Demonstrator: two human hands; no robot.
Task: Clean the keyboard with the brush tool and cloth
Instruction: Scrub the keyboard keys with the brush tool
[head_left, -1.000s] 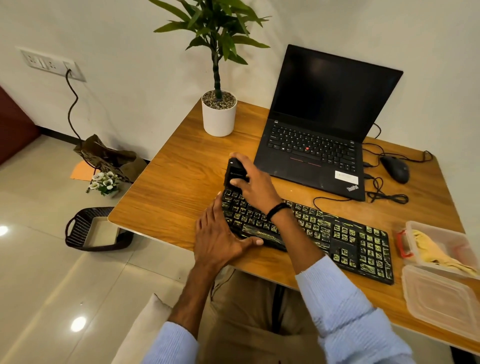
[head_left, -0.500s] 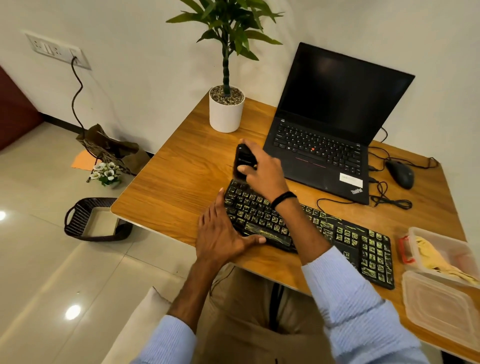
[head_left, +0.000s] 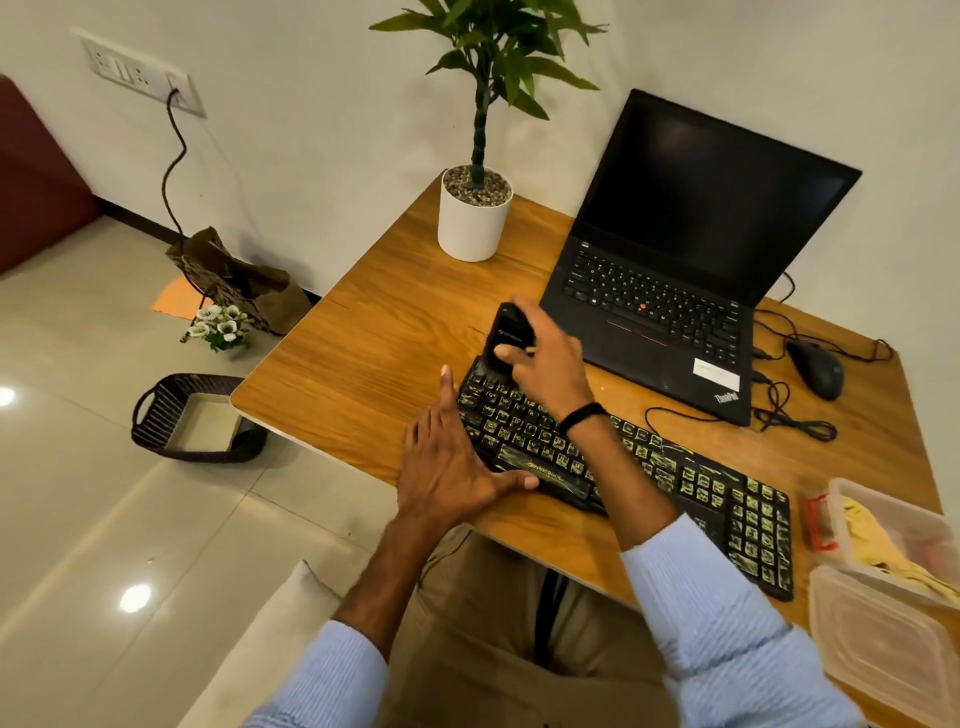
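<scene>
Right hand (head_left: 545, 358) clamps the brush tool (head_left: 508, 338), bristles seemingly touching the keyboard (head_left: 623, 467) corner, whose length runs toward four o'clock; flat left hand (head_left: 447, 462) braces it.

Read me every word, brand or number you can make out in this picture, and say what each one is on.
"ThinkPad": on the near right corner of the laptop.
White sticker on the laptop: print too blurred to read.
Keyboard: gold lettering on the space bar and the yellow key markings are too blurred to read.
Brush: a small pale mark on its body, too small to read.
</scene>
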